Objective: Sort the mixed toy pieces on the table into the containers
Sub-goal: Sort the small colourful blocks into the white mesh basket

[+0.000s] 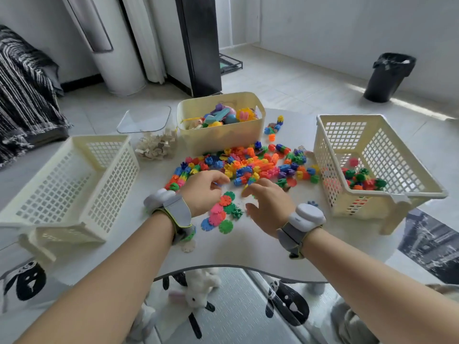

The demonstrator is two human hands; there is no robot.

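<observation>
White tabletop (248,252), viewed from the head. A heap of small multicoloured plastic interlocking pieces (250,165) is spread over its middle, just in front of a solid cream plastic tub (218,137) holding mixed larger toys. Nearer the person, just apart from the heap, lies a cluster of flat round snowflake discs (221,214) in pink, green, red and blue, overlapping one another. The left hand (203,192) is at the heap's near left edge, fingers bent inward with the tips close together beside a blue piece. The fingertips are blurred, so I cannot tell whether it grips anything. The right hand (269,204) hovers palm down at the heap's near edge, just right of the discs, fingers spread and loosely curved, released. Each wrist carries a grey strap with a white device (310,216). A left cream lattice basket (74,184) stands at the tabletop's left side. The right cream lattice basket (347,117) stands opposite, with a small lot of red, green and orange pieces (362,178) on its floor. Between the left basket and the tub is a clear plastic box (149,120) holding pale wooden pieces (156,146). A few stray linked pieces (274,127) lie just right of the tub. On the floor, well beyond, is a black waste bin (387,78). A white plush rabbit (198,291) lies below the tabletop's near edge.
</observation>
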